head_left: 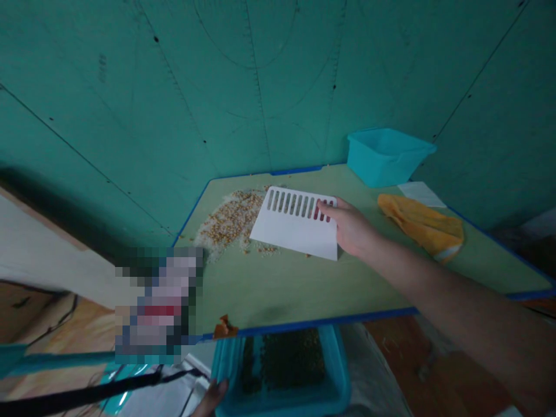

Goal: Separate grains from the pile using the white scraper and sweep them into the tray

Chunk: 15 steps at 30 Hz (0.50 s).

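Note:
My right hand (351,227) grips the right end of a white slotted scraper board (292,225), which rests on the green table (278,284). A spread of grains and white powder (230,219) lies just left of the board. My left hand (211,398) shows only its fingertips at the bottom edge, touching the near left corner of a teal tray (282,370) held below the table's front edge. The tray holds dark grains.
A teal tub (386,155) stands at the table's back right corner. An orange cloth (423,225) and a white sheet (420,193) lie right of my hand. A small orange scrap (225,328) sits on the blue front edge. Green walls enclose the table.

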Motion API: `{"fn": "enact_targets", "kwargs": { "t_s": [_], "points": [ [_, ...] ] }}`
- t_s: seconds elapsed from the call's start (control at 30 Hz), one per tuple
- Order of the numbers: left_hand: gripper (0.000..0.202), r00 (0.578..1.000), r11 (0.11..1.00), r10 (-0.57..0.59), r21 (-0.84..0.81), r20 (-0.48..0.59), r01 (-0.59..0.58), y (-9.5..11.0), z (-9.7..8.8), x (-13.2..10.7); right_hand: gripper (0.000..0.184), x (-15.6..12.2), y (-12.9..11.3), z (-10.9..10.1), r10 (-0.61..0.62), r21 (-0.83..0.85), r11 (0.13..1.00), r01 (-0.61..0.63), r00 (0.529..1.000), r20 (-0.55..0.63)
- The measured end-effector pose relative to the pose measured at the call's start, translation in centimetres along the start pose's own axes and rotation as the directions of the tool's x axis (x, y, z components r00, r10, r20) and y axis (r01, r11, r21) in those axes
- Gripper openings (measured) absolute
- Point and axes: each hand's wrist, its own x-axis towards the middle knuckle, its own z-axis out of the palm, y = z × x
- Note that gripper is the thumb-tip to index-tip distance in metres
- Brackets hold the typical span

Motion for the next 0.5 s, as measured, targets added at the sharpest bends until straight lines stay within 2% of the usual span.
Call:
{"fn": "enact_targets", "kwargs": {
  "t_s": [0.13,0.23,0.4,0.5],
  "points": [
    [0.035,0.999,0.998,-0.045,0.049,-0.025,0.046,0.6,-1.7,2.2,0.006,0.0,0.1,0.1,0.006,0.012,1.0,-0.006,1.0,0.001],
    [0.031,0.998,0.996,-0.069,0.06,-0.012,0.069,0.5,-1.8,2.5,0.007,0.0,0.2,0.2,0.005,0.007,1.0,-0.005,1.0,-0.016],
    [0.033,0.995,0.997,-0.071,0.006,0.069,0.071,-0.4,0.0,0.2,0.01,0.0,0.2,0.3,0.018,-0.009,1.0,-0.018,0.999,-0.037],
    [0.027,0.985,0.987,-0.032,-0.148,0.168,0.057,-0.8,1.7,-2.0,0.009,0.1,0.3,0.1,0.022,-0.012,1.0,-0.022,1.0,-0.011]
  ]
}}
